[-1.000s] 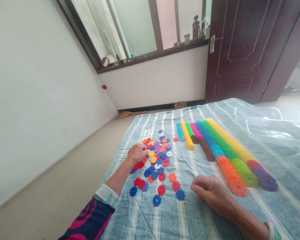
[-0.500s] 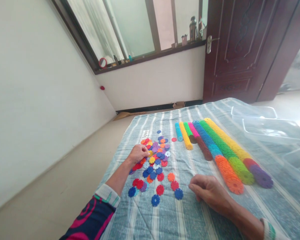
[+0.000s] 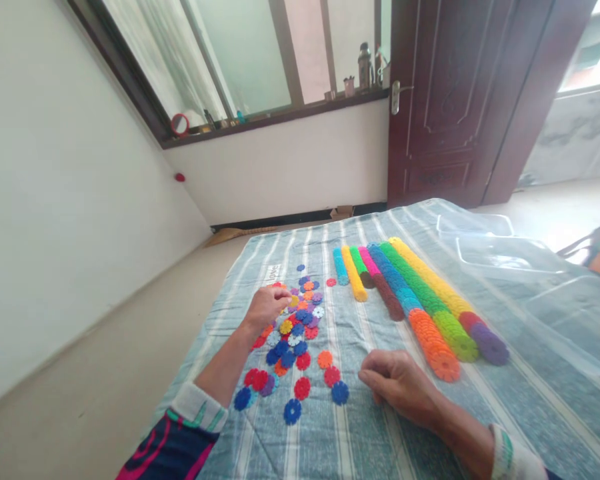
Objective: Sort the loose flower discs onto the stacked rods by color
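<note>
On the striped cloth lies a loose pile of notched plastic discs (image 3: pixel 287 359) in red, blue, orange, purple, yellow and white. My left hand (image 3: pixel 267 308) is over the pile's left side, its fingertips pinching a yellow disc (image 3: pixel 293 301). My right hand (image 3: pixel 397 383) hovers or rests right of the pile with fingers curled closed; anything inside them is hidden. Nearest to it are a blue disc (image 3: pixel 340 393) and a long roll of stacked discs ending in orange (image 3: pixel 437 350). Other rolls, green (image 3: pixel 415 283) and yellow (image 3: pixel 427 277), lie alongside.
Shorter rolls, one yellow (image 3: pixel 355 273) and one pink and brown (image 3: pixel 385 287), lie farther back. Clear plastic boxes (image 3: pixel 510 257) stand on the right of the cloth (image 3: pixel 375 453). Beyond its far edge are a wall, a window ledge and a dark red door (image 3: pixel 440 100).
The view has swung to the right. My left hand has moved slightly right and up over the pile with the yellow disc. My right hand keeps its curled pose.
</note>
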A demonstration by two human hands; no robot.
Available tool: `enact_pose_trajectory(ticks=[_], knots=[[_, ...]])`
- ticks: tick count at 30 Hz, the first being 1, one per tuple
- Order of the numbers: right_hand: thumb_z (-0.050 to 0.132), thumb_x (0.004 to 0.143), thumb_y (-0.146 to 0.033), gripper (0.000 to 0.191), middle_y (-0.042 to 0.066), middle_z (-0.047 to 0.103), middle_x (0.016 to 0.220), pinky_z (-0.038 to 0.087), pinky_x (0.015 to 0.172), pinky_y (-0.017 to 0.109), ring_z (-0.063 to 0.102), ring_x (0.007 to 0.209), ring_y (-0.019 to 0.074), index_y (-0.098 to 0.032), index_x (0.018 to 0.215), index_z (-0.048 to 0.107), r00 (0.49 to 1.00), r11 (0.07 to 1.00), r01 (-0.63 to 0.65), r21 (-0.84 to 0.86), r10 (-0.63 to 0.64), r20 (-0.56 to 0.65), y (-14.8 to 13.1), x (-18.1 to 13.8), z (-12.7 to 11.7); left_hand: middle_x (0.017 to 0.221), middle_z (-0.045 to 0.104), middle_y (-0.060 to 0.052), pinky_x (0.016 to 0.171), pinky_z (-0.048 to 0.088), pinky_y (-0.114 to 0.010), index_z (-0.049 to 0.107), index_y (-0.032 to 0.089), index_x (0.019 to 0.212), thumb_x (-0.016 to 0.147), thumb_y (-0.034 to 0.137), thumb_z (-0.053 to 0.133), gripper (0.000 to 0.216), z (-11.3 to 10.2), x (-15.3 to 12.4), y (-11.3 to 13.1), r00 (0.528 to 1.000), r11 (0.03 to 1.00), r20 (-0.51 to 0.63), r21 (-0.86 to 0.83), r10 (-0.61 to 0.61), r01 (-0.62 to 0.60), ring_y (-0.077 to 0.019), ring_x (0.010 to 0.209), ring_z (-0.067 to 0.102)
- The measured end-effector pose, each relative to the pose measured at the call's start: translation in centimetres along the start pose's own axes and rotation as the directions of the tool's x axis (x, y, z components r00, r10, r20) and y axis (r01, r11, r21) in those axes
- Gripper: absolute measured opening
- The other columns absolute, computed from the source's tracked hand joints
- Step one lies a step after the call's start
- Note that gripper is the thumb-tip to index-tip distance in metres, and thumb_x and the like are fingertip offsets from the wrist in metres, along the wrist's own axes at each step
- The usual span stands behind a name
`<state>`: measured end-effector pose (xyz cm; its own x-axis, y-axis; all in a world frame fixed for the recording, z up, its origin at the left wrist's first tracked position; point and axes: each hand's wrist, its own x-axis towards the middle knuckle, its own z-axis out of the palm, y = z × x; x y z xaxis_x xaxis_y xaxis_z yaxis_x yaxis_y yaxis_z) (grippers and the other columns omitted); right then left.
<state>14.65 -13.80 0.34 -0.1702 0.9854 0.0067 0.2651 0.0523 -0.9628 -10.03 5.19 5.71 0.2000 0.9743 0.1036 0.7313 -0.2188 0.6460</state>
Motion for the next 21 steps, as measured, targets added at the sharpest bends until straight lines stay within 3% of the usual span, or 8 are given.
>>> enact_pose_trajectory(ticks=[4,11,15,21], knots=[[0.055,0.081,-0.021,0.015,-0.004,0.056,0.05,0.037,0.052,0.022,0.049,0.048,0.0104,-0.018,0.067,0.06,1.0,1.0,0.014,0.015,-0.014,-0.016,0.0,0.1,0.0,0.066,0.07,0.0,0.064,0.044,-0.025,0.077,0.017,0.075,0.069,0.027,0.06,0.021,3.9,-0.2,3.6,0.984,0.993,0.144,-0.068,0.104,-0.096,-0.0154,0.065,0.061],[0.056,0.081,-0.019,0.015,-0.005,0.054,0.05,0.036,0.052,0.021,0.048,0.048,0.0102,-0.018,0.066,0.06,0.999,0.999,0.035,0.019,-0.034,-0.023,0.1,0.3,0.0,0.07,0.071,-0.001,0.068,0.045,-0.025,0.076,0.015,0.075,0.074,0.017,0.057,0.019,10.4,0.3,7.6,0.945,0.96,0.17,-0.086,0.279,-0.268,-0.0144,0.068,0.061],[0.056,0.08,-0.017,0.016,-0.005,0.054,0.05,0.037,0.053,0.021,0.048,0.049,0.0096,-0.018,0.064,0.058,0.998,0.998,0.051,0.028,-0.05,-0.03,0.1,0.4,0.1,0.078,0.073,-0.004,0.073,0.045,-0.026,0.074,0.015,0.074,0.076,0.015,0.057,0.018,12.1,0.8,8.2,0.935,0.943,0.119,-0.02,0.333,-0.333,-0.0154,0.075,0.063],[0.057,0.08,-0.017,0.016,-0.005,0.054,0.05,0.036,0.052,0.021,0.048,0.049,0.0095,-0.018,0.064,0.06,0.998,0.998,0.056,0.021,-0.056,-0.034,0.2,0.4,0.0,0.079,0.071,-0.004,0.076,0.045,-0.026,0.074,0.017,0.075,0.077,0.014,0.056,0.018,12.9,1.4,8.0,0.937,0.935,0.087,0.074,0.34,-0.346,-0.0154,0.077,0.062]])
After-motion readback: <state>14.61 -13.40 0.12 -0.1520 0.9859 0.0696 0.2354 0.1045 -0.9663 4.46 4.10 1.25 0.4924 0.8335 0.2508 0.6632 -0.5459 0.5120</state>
